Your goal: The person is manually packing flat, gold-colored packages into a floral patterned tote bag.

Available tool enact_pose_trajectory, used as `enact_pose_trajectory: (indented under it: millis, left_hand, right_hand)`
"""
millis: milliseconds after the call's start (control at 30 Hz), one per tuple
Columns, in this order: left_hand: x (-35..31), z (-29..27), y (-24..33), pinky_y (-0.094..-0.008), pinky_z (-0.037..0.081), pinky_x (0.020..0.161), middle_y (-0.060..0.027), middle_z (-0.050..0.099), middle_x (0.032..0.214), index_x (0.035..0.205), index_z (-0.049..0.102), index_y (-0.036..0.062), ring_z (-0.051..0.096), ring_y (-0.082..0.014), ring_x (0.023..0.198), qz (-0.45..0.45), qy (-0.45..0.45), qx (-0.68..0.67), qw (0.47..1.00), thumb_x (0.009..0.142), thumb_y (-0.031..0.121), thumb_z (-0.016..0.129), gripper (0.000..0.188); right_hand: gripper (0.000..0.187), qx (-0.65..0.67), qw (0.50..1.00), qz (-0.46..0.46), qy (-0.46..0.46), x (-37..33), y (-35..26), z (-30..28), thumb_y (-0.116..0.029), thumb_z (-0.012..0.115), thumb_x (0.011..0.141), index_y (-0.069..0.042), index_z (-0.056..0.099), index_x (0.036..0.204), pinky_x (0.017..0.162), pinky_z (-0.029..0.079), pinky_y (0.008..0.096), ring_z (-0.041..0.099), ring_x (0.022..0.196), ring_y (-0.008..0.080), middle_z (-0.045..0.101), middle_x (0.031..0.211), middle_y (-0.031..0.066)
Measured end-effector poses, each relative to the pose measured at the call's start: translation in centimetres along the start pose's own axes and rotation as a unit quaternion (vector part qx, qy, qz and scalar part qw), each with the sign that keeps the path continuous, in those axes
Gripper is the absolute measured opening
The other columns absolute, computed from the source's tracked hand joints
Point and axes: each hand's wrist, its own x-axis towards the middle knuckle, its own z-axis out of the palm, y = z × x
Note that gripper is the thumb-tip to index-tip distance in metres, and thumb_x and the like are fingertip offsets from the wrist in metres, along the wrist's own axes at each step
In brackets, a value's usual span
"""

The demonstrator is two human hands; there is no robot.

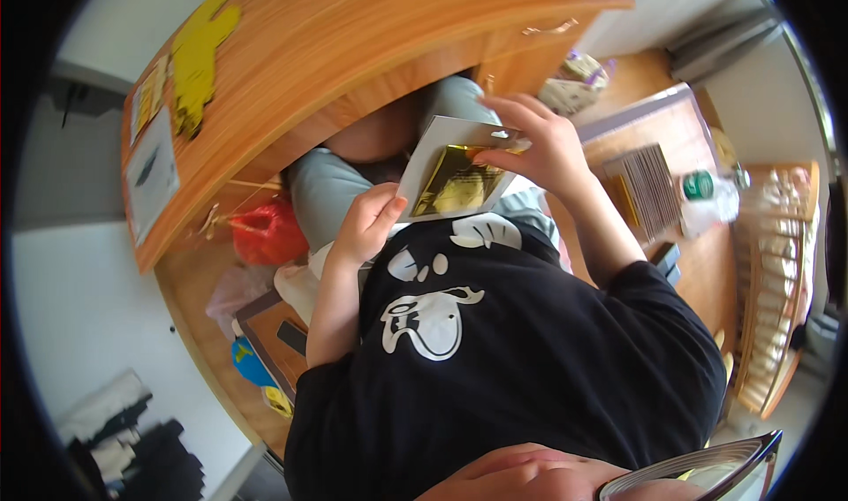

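Light-brown wood made up the curved desk (424, 24) that swept across the top of the view, above a wooden floor. Toward its left end lay a flat, bright yellow piece with finger-like lobes (196, 68), and near it a pale sheet with a dark mark (152, 187). Below the desk edge on the left sat a shiny red plastic bag (267, 233). On the right, a grey-edged board (680, 117) carried a neat stack of thin brownish-grey strips (652, 190), with a crumpled clear plastic bag (717, 211) just beside it, and farther right stood a slatted wooden rack (776, 280)

A flat, pale grey rectangular pack with a glossy gold panel (455, 183) was tilted above the person's lap, in front of the black T-shirt (530, 324). The left hand (364, 225) was closed on its lower left edge, thumb in front and curled fingers partly hidden. The right hand (546, 146) was at its upper right side, thumb lying across the gold, the other fingers parted from the thumb and loosely bent; whether they pinched it could not be told
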Motion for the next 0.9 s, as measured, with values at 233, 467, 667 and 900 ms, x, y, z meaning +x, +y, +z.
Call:
enact_pose_trajectory:
  millis: [233, 467, 667, 900]
  left_hand:
    - [1.1, 1.8, 0.2, -0.0352, 0.048, 0.081, -0.0164, 0.067, 0.091, 0.103, 0.067, -0.0053, 0.062, -0.0308, 0.085, 0.038, -0.043, 0.042, 0.997, 0.104, 0.029, 0.057, 0.035]
    - [-0.4, -0.1, -1.5, -0.0345, 0.044, 0.106, -0.0125, 0.067, 0.126, 0.135, 0.061, -0.0008, 0.062, -0.0209, 0.118, -0.006, 0.015, -0.028, 0.999, 0.105, 0.021, 0.054, 0.037]
    - [-1.2, 0.2, -5.0, -0.0322, 0.044, 0.106, -0.0117, 0.067, 0.124, 0.131, 0.063, -0.0024, 0.062, -0.0195, 0.115, -0.062, 0.028, -0.088, 0.994, 0.105, 0.016, 0.054, 0.033]
    - [0.6, 1.5, -2.1, -0.0321, 0.050, 0.096, -0.0136, 0.071, 0.116, 0.123, 0.068, 0.0007, 0.067, -0.0229, 0.109, -0.063, -0.036, 0.070, 0.995, 0.100, 0.012, 0.060, 0.027]
  right_hand:
    - [0.025, 0.075, 0.980, -0.022, -0.182, -2.1, 2.1, -3.3, -0.026, 0.080, 0.083, -0.006, 0.072, 0.095, 0.065, 0.051, 0.0404, 0.066, 0.074, 0.0320, 0.067, 0.075, 0.0113]
    - [0.027, -0.034, 0.950, 0.303, -0.070, -8.4, 8.5, -14.9, -0.023, 0.075, 0.090, 0.002, 0.070, 0.096, 0.064, 0.049, 0.0338, 0.060, 0.066, 0.0147, 0.063, 0.071, 0.0147]
    - [0.030, -0.350, 0.838, 0.413, -0.064, -14.8, 11.9, -23.2, -0.026, 0.073, 0.086, -0.001, 0.073, 0.102, 0.076, 0.052, 0.0452, 0.068, 0.081, 0.0368, 0.072, 0.091, 0.0205]
    - [0.030, -0.337, 0.861, 0.374, -0.073, -18.5, 19.3, -20.3, -0.030, 0.073, 0.086, -0.003, 0.075, 0.099, 0.080, 0.054, 0.0461, 0.069, 0.090, 0.0389, 0.072, 0.094, 0.0208]
